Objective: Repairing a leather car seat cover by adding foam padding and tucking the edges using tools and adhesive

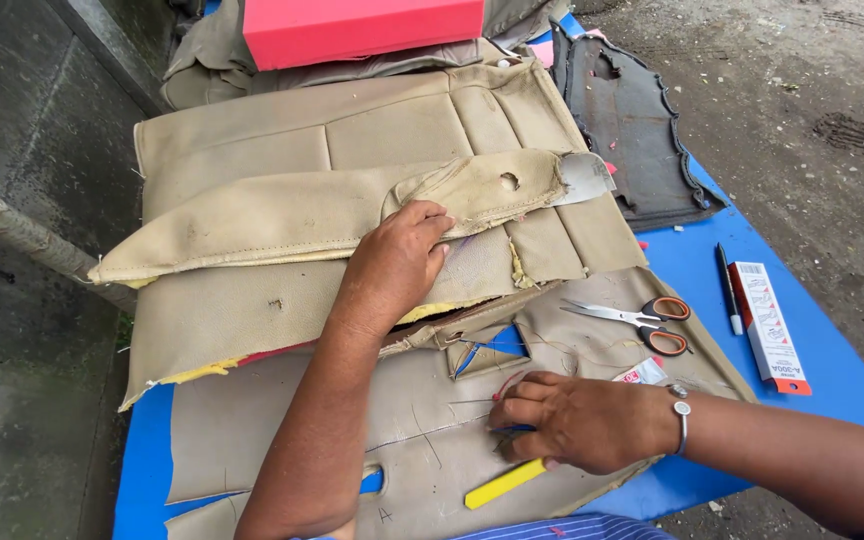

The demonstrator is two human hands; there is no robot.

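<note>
Marking of a flat beige leatherette panel (412, 440) is in hand at 6 o'clock. A yellow-handled marking tool (505, 482) is clamped in the right hand (572, 420). The worn beige seat cover (332, 200) at 12 o'clock is pinned under the left hand (397, 262), fingers curled. A steady line is judged needed next.

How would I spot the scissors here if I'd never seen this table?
Start at the blue table and go to its right side, where a beige cover lies flat. The scissors rest on that cover, shut, the only thing there with orange handle loops.
</note>
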